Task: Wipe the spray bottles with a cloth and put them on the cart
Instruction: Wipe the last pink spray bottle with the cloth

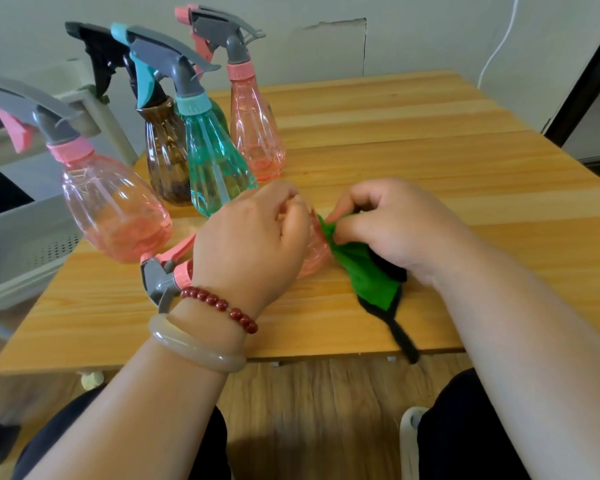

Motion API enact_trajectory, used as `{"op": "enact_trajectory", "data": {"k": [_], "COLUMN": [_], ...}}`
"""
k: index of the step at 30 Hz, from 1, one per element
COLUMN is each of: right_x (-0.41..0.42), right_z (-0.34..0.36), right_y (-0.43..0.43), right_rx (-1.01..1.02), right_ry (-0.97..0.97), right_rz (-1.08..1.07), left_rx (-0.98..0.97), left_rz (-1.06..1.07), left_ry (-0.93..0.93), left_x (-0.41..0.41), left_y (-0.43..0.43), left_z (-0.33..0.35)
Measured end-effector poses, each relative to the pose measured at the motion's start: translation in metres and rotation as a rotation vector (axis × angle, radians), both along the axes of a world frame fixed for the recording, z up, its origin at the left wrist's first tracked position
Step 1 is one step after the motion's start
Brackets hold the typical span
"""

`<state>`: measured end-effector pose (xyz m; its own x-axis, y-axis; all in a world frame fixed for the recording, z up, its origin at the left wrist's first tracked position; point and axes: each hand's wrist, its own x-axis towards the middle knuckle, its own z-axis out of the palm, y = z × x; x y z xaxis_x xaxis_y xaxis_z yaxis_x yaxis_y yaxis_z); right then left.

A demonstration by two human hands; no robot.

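Note:
A pink spray bottle [314, 252] lies on its side on the wooden table [430, 161], its grey and pink trigger head [163, 271] pointing left. My left hand [250, 244] grips its body from above and hides most of it. My right hand [395, 226] pinches a green cloth with black edging [368, 275] against the bottle's bottom end. Upright at the back left stand a pink bottle [115, 202], a brown bottle with a black head [165, 157], a teal bottle [215, 168] and another pink bottle [257, 133].
A grey cart [21, 244] with a perforated wall stands left of the table, below its top. A white cable [499, 39] hangs on the wall behind. My knees sit under the table's near edge.

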<state>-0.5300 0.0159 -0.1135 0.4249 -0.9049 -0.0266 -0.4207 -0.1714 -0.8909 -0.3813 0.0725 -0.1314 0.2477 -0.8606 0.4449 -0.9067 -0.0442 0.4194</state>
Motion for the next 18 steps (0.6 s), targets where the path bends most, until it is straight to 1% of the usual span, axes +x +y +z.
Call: {"op": "enact_trajectory", "data": {"k": [1, 2, 3, 6, 7, 8, 11, 12, 13, 15, 16, 17, 18], "right_x": [0.0, -0.001, -0.001, -0.001, 0.0, 0.0, 0.002, 0.002, 0.003, 0.005, 0.005, 0.006, 0.005], "right_z": [0.0, 0.001, 0.001, 0.005, 0.004, 0.001, -0.003, -0.003, -0.002, 0.001, 0.0, -0.004, -0.006], "right_y": [0.0, 0.001, 0.0, -0.001, -0.002, -0.004, -0.004, -0.003, -0.002, 0.0, 0.0, -0.001, -0.002], "right_rx": [-0.018, -0.031, -0.036, 0.034, 0.04, 0.027, -0.052, -0.072, -0.082, -0.03, 0.001, 0.011, -0.009], "right_ry": [0.058, 0.063, 0.02, -0.203, -0.21, -0.168, 0.051, 0.066, 0.041, -0.118, -0.167, -0.148, -0.065], "right_rz": [-0.004, -0.005, 0.0, 0.013, 0.019, 0.016, -0.007, -0.02, -0.021, -0.014, -0.017, -0.023, -0.025], "left_rx": [0.003, 0.002, -0.004, -0.013, -0.01, -0.008, -0.009, -0.012, -0.015, -0.023, -0.024, -0.021, -0.017], "left_rz": [-0.001, -0.001, 0.001, -0.007, -0.01, -0.014, -0.018, -0.021, -0.024, -0.027, -0.027, -0.026, -0.025], "left_ry": [0.001, 0.003, 0.004, 0.016, 0.02, 0.022, 0.021, 0.021, 0.023, 0.029, 0.029, 0.028, 0.029], "left_x": [0.0, 0.0, -0.001, -0.001, 0.0, 0.0, 0.001, 0.001, 0.002, 0.002, 0.002, 0.001, 0.001], "left_y": [0.0, 0.0, 0.0, -0.001, -0.001, -0.001, -0.001, -0.001, -0.002, -0.002, -0.001, -0.001, 0.0], "left_z": [0.0, 0.0, 0.0, 0.0, -0.001, -0.001, 0.0, 0.0, -0.001, -0.002, -0.002, -0.002, -0.002]}}
